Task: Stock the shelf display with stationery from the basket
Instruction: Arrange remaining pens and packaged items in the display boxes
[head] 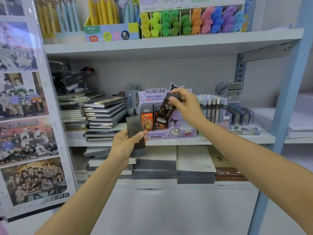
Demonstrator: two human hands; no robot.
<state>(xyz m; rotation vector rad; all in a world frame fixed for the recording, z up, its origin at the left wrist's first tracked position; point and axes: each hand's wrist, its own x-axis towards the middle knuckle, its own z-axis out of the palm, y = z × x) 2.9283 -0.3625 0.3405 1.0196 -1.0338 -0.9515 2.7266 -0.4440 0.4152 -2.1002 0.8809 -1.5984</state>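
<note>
Pack (165,114) — tilted over the Kuromi box (169,135) on the middle shelf (88,143) — is pinched at its top by the right hand (186,106), while the left hand (125,145) clasps another dark pack (135,129).

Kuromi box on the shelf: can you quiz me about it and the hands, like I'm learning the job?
1. True or false: the right hand pinches a pack above the Kuromi box.
2. The left hand holds: A a dark pack, B a pencil, C nothing?
3. Fill in: the bright highlighters stand on the ___ shelf.
Key: 1 true; 2 A; 3 top.
</note>
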